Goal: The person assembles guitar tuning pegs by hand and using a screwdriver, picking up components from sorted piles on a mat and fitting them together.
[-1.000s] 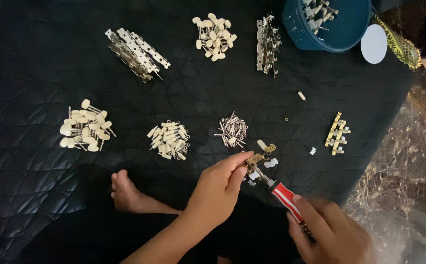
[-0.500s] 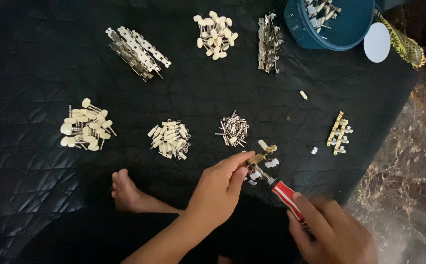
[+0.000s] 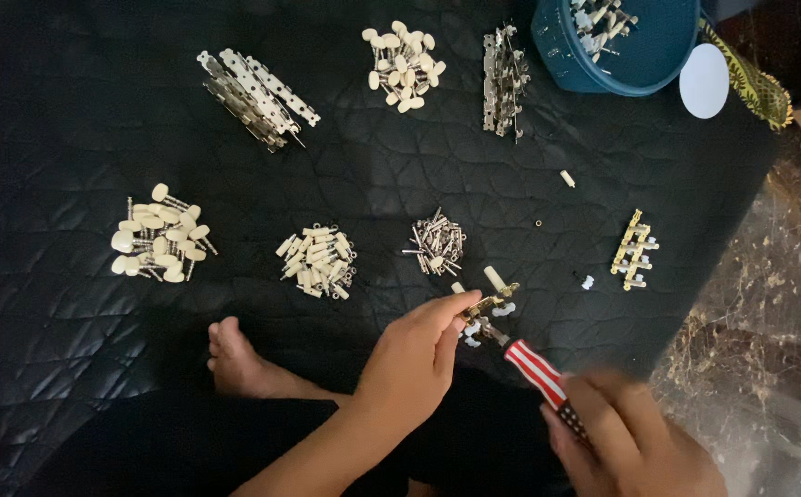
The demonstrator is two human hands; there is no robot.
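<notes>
The left hand (image 3: 414, 359) pinches a brass tuner strip (image 3: 490, 304) with white knobs, held just above the black quilted mat (image 3: 69, 110), below and right of the small pile of metal pegs (image 3: 437, 245), which serves as the landmark here. The right hand (image 3: 635, 442) is closed around a red-and-white striped screwdriver (image 3: 536, 368) whose tip meets the strip.

Judging by the sorted heaps, much stripping looks done: cream knobs on shafts (image 3: 156, 244) far left of the pegs, short cream sleeves (image 3: 317, 260) just left, bare metal plates (image 3: 255, 92) up-left, more cream knobs (image 3: 402, 64) above. What seems left: the strip in hand, another assembled brass strip (image 3: 635, 250) well right, and the tuners in the blue bowl (image 3: 561, 55) up-right.

The right hand is motion-blurred and cut by the frame's bottom; the screw being worked is too small to see; a bare foot (image 3: 235, 359) lies below-left
</notes>
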